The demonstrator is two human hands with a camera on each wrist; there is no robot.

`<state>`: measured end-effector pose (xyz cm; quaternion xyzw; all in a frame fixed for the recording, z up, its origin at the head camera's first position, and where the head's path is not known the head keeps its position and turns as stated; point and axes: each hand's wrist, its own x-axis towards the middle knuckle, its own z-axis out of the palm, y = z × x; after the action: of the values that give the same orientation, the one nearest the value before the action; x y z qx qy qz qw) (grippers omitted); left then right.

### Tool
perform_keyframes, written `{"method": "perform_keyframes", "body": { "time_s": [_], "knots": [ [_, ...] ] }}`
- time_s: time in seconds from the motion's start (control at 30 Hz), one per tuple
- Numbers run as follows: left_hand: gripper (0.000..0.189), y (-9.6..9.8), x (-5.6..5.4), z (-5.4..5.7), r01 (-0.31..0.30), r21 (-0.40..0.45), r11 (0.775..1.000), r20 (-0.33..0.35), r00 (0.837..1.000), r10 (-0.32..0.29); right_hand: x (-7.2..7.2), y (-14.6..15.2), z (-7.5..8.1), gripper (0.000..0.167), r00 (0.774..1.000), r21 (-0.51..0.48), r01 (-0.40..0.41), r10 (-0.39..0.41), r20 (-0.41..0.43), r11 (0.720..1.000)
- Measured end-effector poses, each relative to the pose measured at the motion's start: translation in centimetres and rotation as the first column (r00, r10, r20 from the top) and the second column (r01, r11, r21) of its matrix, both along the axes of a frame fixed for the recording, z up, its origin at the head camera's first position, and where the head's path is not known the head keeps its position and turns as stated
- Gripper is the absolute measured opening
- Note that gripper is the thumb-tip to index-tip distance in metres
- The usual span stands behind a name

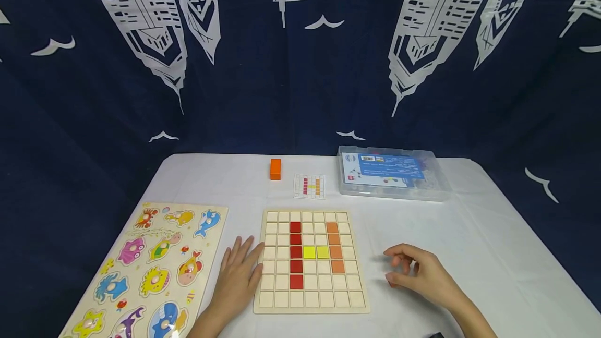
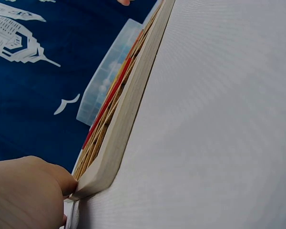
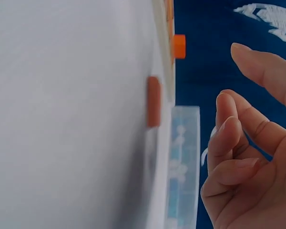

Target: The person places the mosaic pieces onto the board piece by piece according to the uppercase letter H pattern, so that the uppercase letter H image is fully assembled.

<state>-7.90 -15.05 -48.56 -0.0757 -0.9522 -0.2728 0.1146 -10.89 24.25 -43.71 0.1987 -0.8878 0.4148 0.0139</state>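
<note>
A wooden grid board [image 1: 310,301] lies flat, with a column of red tiles [image 1: 296,252], two yellow tiles [image 1: 315,252] and a column of orange tiles [image 1: 335,246] in its cells. My left hand [image 1: 237,278] rests along the board's left side, fingers extended, thumb and fingertips at the edge. In the left wrist view, the thumb [image 2: 62,180] lies against the board's corner. My right hand [image 1: 422,275] hovers right of the board, thumb and index finger apart, holding nothing. A loose orange tile [image 3: 154,101] lies on the table near it, mostly hidden under the thumb in the head view.
Behind the board are a small pattern card [image 1: 309,186], an orange block [image 1: 275,169] and a clear plastic case [image 1: 436,186] with a blue label. A sea-animal puzzle board [image 1: 173,241] lies at the left. A dark blue printed curtain [image 1: 291,93] hangs behind the white table.
</note>
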Motion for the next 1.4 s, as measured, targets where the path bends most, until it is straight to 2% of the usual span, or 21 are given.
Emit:
{"method": "perform_keyframes", "body": {
  "time_s": [0.17,0.47,0.97,1.2,1.4],
  "knots": [
    [0.042,0.0,0.0,0.0,0.001,0.0,1.0,0.003,1.0,-0.001,0.1,0.7,-0.8,0.033,0.999,-0.03,0.023,-0.022,0.04,0.999],
    [0.042,0.1,0.1,0.1,0.002,0.001,1.0,0.005,1.0,-0.002,-0.1,1.5,-1.7,0.031,0.997,-0.052,0.013,-0.009,0.077,0.999],
    [0.042,0.1,0.1,0.2,0.005,0.001,1.0,-0.001,1.0,-0.005,-0.5,2.6,-2.9,0.031,0.99,-0.11,-0.053,0.067,0.121,0.992],
    [0.042,0.1,0.1,0.1,0.004,-0.008,1.0,-0.008,1.0,-0.004,-0.6,2.7,-3.0,0.034,0.984,-0.077,-0.044,0.056,0.168,0.996],
    [0.043,0.0,0.1,0.1,0.004,-0.008,1.0,-0.012,1.0,-0.004,-0.6,2.8,-3.0,0.039,0.984,-0.049,-0.058,0.066,0.168,0.997]
  ]
}}
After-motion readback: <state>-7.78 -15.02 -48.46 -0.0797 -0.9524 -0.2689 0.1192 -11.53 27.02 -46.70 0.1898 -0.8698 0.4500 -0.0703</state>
